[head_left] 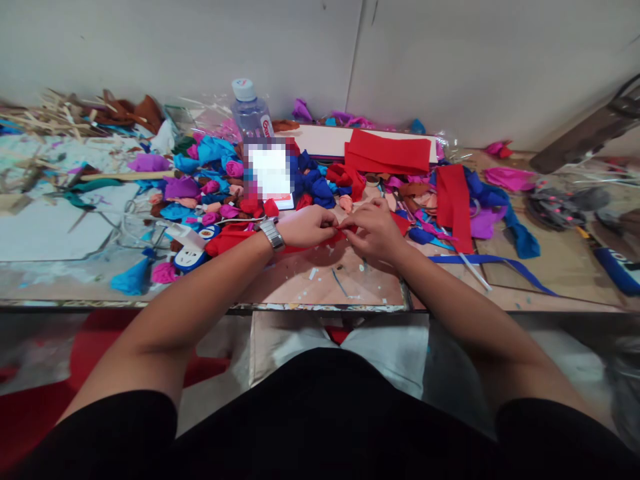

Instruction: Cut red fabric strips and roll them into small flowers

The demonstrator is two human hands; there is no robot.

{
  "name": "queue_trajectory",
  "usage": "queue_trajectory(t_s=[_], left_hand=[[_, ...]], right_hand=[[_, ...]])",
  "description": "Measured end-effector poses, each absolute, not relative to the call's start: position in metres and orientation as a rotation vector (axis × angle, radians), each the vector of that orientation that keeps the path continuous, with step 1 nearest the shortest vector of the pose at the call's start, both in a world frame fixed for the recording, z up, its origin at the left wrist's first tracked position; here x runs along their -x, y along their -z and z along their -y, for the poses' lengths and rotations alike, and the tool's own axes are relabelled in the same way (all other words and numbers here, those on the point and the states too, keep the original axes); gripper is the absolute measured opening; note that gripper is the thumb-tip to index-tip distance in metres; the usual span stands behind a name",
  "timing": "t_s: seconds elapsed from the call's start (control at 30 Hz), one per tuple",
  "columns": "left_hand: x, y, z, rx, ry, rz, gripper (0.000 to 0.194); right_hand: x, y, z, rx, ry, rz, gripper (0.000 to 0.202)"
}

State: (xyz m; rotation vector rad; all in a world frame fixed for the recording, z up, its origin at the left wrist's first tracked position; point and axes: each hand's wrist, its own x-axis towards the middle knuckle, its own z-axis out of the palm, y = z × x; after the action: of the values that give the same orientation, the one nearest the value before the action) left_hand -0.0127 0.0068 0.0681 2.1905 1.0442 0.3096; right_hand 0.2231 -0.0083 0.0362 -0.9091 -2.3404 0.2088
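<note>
My left hand (311, 227), with a metal watch (272, 233) on its wrist, pinches a strip of red crepe paper (295, 249) near the table's middle. Opposite it, my right hand (373, 229) has thumb and fingers closed on the same red strip. The fingertips nearly meet, and the bit of strip between them is mostly hidden. Just beyond the hands lies a heap of rolled and crumpled paper pieces (320, 190) in blue, red, pink and purple. Folded red sheets (387, 153) rest on a white board behind my right hand, and another red strip (454, 208) lies to its right.
A plastic bottle (251, 113) stands behind a lit phone (270, 177). At left are a power strip (190, 257), green-handled scissors (83, 193) and wooden sticks (50, 113). A blue strip (500, 261) lies at right, near a dark cylinder (575, 140) leaning on the wall.
</note>
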Motion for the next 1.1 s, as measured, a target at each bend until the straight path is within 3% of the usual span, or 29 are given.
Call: queue_trajectory(t_s=[0.53,1.1], left_hand=[[0.0153,-0.0619,-0.0090,-2.246,-0.325,-0.983,0.038],[0.0146,-0.0638,-0.0148,-1.929,-0.378,-0.974,0.031]], right_hand=[[-0.2237,-0.0342,0.0058,0.913,-0.179,2.340,0.015],[-0.2253,-0.0393,0.0072,0.826,0.003,2.369,0.018]])
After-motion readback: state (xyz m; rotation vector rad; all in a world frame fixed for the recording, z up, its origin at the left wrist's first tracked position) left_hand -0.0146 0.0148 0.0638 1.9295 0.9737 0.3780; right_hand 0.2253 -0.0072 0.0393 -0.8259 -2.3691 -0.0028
